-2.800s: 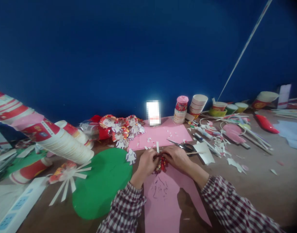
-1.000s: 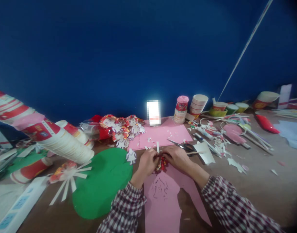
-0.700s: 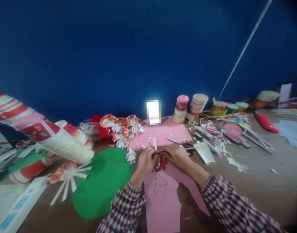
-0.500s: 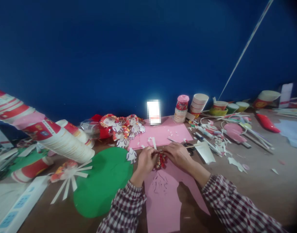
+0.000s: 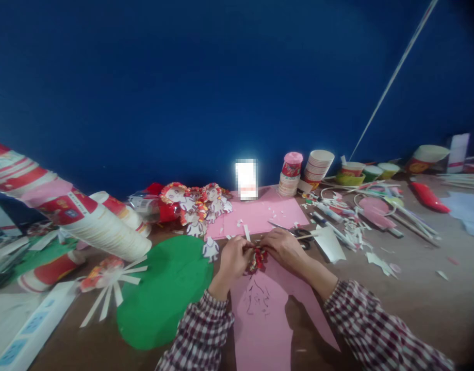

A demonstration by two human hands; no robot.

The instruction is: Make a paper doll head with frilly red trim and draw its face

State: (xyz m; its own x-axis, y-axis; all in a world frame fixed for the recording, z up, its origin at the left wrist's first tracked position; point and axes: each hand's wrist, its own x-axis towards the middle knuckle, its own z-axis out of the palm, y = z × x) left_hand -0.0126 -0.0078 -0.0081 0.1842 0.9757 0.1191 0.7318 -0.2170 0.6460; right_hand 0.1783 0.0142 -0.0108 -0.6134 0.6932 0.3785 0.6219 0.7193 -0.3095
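My left hand and my right hand meet over a pink paper sheet. Between them is a small red and yellow frilled paper piece, pinched by the fingers of both hands; its upper part is hidden by the fingertips. Dark pen strokes mark the sheet just below it. A pale stick shows beyond my right hand, and I cannot tell whether that hand touches it. Scissors with dark handles lie close by. To the left of my left hand is a cut-out paper figure.
A green paper shape lies at left, near a leaning stack of paper cups. Finished-looking paper dolls cluster at the back. Cup stacks, paper scraps and a red pouch-like object are at right.
Both hands stay nearly in place, with small shifts of the fingers. A little more of the red and yellow paper piece shows beneath them. The view has moved slightly.
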